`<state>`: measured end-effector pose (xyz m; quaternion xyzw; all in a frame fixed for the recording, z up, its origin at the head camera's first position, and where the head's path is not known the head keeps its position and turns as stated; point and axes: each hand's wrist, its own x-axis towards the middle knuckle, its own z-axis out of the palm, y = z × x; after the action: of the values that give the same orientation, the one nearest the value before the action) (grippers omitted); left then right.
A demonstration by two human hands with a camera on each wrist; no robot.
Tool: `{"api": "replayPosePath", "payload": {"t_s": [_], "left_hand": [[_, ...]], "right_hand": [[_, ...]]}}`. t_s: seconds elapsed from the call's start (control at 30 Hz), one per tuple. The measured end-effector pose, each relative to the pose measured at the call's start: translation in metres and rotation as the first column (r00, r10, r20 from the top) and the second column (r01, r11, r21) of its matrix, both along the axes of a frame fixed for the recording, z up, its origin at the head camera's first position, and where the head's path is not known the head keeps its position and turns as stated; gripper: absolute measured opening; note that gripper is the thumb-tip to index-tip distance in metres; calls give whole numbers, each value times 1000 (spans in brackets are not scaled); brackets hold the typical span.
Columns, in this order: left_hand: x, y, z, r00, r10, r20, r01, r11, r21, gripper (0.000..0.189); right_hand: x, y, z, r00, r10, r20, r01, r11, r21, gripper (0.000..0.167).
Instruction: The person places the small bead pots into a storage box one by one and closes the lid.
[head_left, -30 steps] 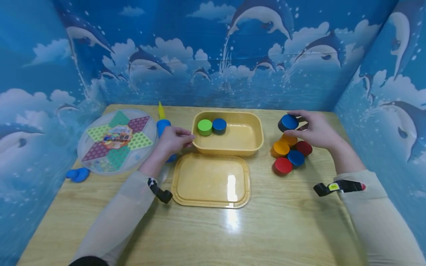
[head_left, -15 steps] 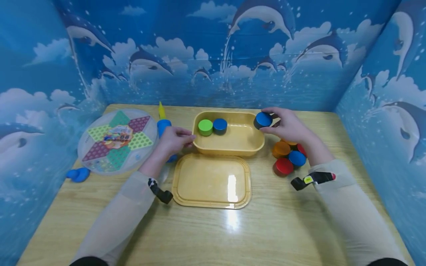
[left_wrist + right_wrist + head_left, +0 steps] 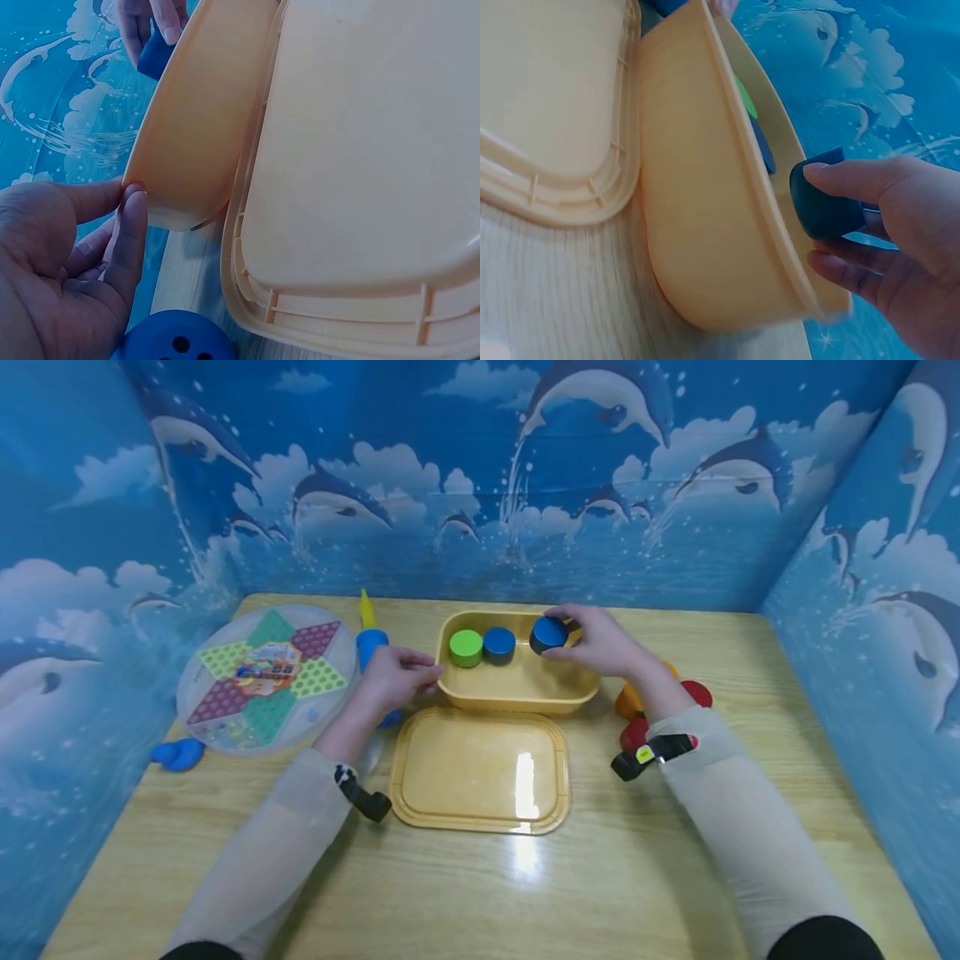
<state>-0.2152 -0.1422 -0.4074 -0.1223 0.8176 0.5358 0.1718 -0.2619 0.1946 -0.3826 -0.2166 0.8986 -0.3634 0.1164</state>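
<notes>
My right hand (image 3: 596, 647) pinches a short blue cylinder (image 3: 548, 634) between thumb and fingers, over the right half of a yellow plastic box (image 3: 517, 685). In the right wrist view this blue cylinder (image 3: 829, 199) overlaps the box's far rim. Inside the box, at its left end, a green cylinder (image 3: 466, 648) and another blue cylinder (image 3: 498, 646) stand side by side. My left hand (image 3: 393, 678) holds the box's left rim; the left wrist view shows thumb and finger pinching the box wall (image 3: 191, 142).
A yellow lid (image 3: 480, 768) lies in front of the box. Orange and red cylinders (image 3: 697, 693) lie right, partly hidden by my right arm. At left are a round star-patterned game board (image 3: 266, 681), a blue tool with yellow tip (image 3: 366, 610) and a small blue piece (image 3: 177, 754).
My right hand has carried the blue cylinder leftward from above the pile of cylinders to over the box. My left hand has stayed at the box's left rim.
</notes>
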Motion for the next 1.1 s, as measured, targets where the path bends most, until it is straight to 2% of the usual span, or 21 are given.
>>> {"api": "replayPosePath", "payload": {"t_s": [0.13,0.3,0.5,0.67,0.9,1.1], "left_hand": [[1,0,-3,1000,-14,-19,14,1000,3,32],[1,1,-6,1000,-12,-20,12,1000,25,32],[1,4,-4,1000,0,-8,1,999,41,32],[3,7,-1,1000,4,-28,-3,999,40,32],[4,5,1,999,6,-34,-5,999,39,32],[3,0,-2,999,4,-47,-1,999,47,35]], "right_hand": [[-5,-11,-5,999,35,28,-36,999,38,64],[-10,-21,-13,998,38,47,-43,993,108,62],[-11,-27,-24,999,-10,34,3,985,175,64],[-9,-29,-29,998,-62,-5,62,982,179,65],[-5,-33,-28,994,-113,-6,112,980,166,68],[5,-28,-13,990,-134,42,128,984,124,72]]}}
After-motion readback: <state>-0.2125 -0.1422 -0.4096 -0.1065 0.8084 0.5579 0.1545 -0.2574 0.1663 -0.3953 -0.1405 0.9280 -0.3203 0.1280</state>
